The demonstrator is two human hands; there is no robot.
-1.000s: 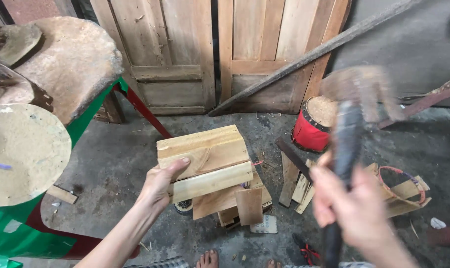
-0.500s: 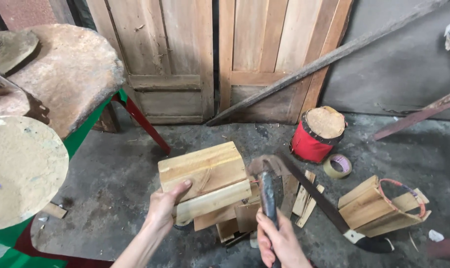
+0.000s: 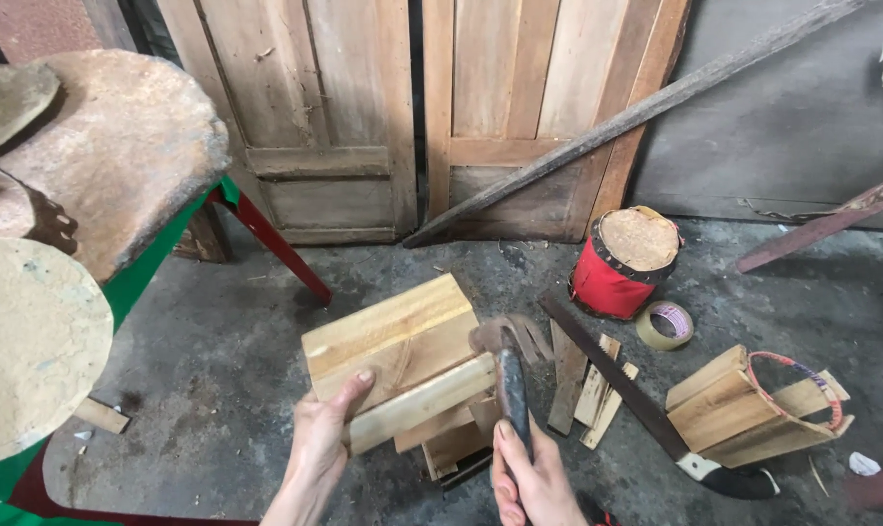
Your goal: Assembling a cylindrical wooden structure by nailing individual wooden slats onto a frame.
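- The stack of pale wooden boards (image 3: 398, 360) sits on scrap offcuts on the concrete floor (image 3: 218, 390), its long axis running from lower left up to the right, roughly across the person's body.
- The left hand (image 3: 325, 443) is at the stack's near left corner, thumb on top and fingers curled over the near edge, steadying it.
- The right hand (image 3: 534, 477) is wrapped tight around the dark handle of a hammer (image 3: 510, 375), held nearly upright in front of the person.
- The hammer's head is at the stack's right end, level with the top board; it is blurred, so I can't say for sure whether it touches the wood or hangs just above it.
- So the wood lies forward and left of the hammer grip, with the left hand the nearer of the two to the boards.
- Off to the right on the floor lie a handsaw (image 3: 636, 399), a roll of tape (image 3: 664, 324), a red-wrapped stump (image 3: 625, 263) and a small wooden bucket (image 3: 753, 409).
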